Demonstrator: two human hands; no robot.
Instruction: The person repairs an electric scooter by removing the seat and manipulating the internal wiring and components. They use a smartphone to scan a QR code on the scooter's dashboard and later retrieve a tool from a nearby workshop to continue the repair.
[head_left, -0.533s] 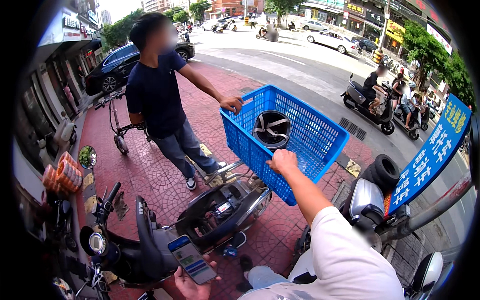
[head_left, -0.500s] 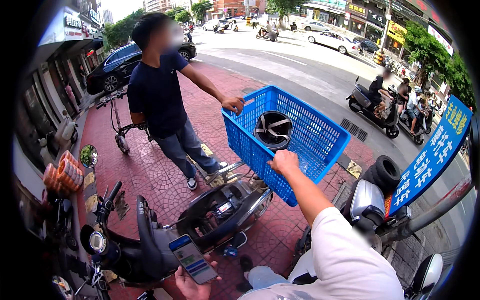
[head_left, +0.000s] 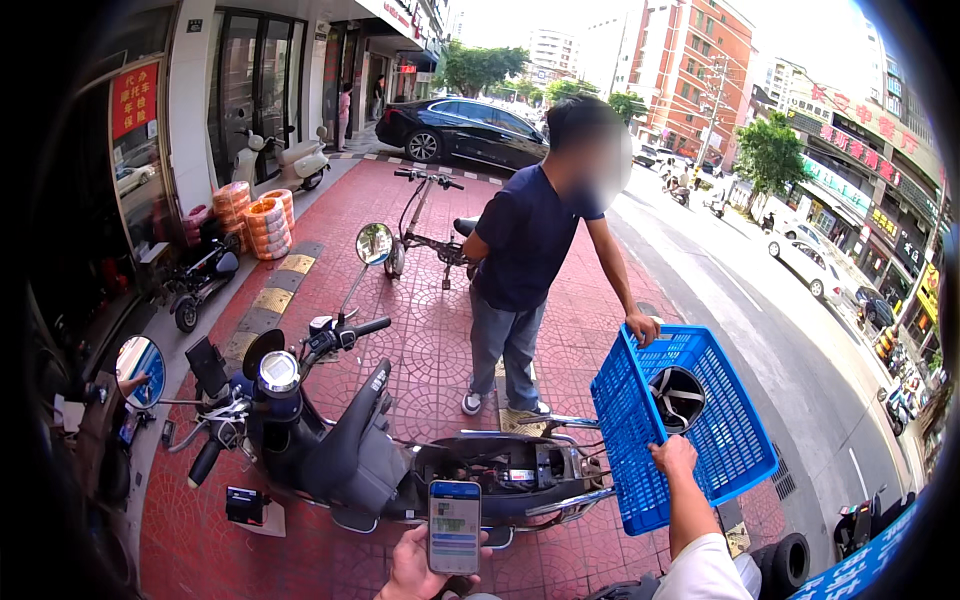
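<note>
Head view: a red brick pavement [head_left: 420, 330] runs between shopfronts on the left and a road on the right, with a black car [head_left: 462, 130] parked at its far end. A dark scooter [head_left: 350, 450] stands across the lower middle, its seat off so that the open compartment with wiring shows, its mirrors sticking out to the left. At the scooter's rear, a blue basket [head_left: 690, 425] of plastic mesh is held tilted, with its open side turned toward the camera and a black helmet [head_left: 678, 397] lying inside. A person in a dark shirt [head_left: 525, 270] stands just behind the scooter, one hand gripping the basket's far top rim. A bicycle [head_left: 425, 225] stands behind that person, and orange coils [head_left: 250, 215] are stacked near the shop door. The right hand [head_left: 673, 457] is closed on the basket's near rim, fingers curled over the edge. The left hand [head_left: 420, 570], at the lower edge of the picture, grasps a phone [head_left: 454, 512] upright, its lit screen facing the camera, just in front of the scooter's compartment. The basket is well clear of the ground, touching both people's hands.
</note>
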